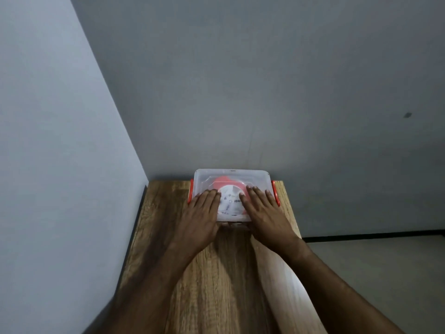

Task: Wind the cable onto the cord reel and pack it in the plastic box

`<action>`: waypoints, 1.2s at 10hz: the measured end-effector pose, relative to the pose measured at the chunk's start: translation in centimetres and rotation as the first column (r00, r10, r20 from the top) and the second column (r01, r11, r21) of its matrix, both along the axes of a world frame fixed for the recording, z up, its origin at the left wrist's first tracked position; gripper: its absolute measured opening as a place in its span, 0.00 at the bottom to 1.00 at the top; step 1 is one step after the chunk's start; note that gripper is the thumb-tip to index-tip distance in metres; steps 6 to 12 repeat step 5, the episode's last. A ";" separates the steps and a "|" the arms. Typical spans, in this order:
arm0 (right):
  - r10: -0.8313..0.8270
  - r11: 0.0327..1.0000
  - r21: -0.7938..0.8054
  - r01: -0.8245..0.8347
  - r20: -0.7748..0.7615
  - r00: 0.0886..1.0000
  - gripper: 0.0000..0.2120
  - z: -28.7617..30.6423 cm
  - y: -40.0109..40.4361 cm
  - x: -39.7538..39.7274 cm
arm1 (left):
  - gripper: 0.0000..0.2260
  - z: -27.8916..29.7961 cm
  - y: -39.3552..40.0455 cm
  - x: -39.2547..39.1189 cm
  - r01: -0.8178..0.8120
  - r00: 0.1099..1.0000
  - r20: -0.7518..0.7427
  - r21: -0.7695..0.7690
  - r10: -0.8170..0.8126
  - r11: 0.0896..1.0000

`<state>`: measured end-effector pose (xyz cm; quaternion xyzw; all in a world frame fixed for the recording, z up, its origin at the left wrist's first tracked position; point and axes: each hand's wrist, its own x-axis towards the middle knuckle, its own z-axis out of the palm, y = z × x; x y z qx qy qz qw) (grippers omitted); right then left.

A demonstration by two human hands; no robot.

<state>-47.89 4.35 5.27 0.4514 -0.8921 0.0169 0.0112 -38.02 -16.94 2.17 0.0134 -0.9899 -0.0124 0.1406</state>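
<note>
A clear plastic box [252, 176] with its lid on stands at the far end of the wooden table, against the wall. Orange latches sit on its left [191, 192] and right [276, 192] ends. Through the lid I see the cord reel [230, 196], orange with a white round face. My left hand [201, 214] lies flat on the lid's left half, fingers together. On the right half rests my right hand [263, 210], also flat, palm down. No loose cable is visible.
The narrow wooden table [216, 273] runs from me to the grey back wall. A pale wall borders its left edge. To the right, the table drops off to a light floor [375, 273].
</note>
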 end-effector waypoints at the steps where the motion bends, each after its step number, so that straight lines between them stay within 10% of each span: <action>1: -0.004 1.000 0.010 0.004 -0.013 1.000 0.40 -0.2 -0.4 -0.3 | 0.31 0.2 0.0 -0.4 0.002 0.998 -0.065 -0.057 -0.005 0.998; 12: -0.033 0.998 -0.047 0.032 -0.023 0.999 0.47 -0.1 0.6 -0.7 | 0.43 1.6 1.4 -0.4 -0.059 0.994 0.094 0.031 0.056 0.998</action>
